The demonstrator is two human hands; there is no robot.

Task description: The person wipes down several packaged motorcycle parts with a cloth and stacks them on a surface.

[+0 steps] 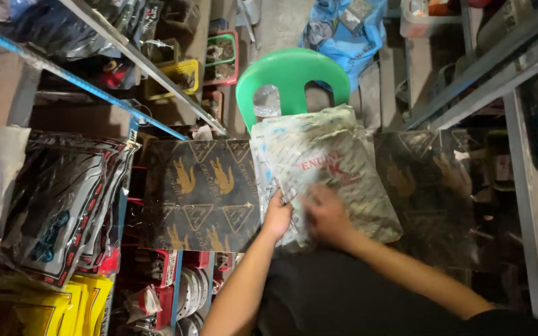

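Here, left hand [277,216] grips pale plastic packets [325,168]; right hand [326,214] atop.

Green plastic chair [292,78], grey metal shelving [468,81], concrete floor [281,25], dim light

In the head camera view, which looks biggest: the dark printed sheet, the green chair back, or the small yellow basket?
1. Dark printed sheet
2. Green chair back
3. Yellow basket

The chair and basket sit farther from the camera, so their true sizes stay unsure.
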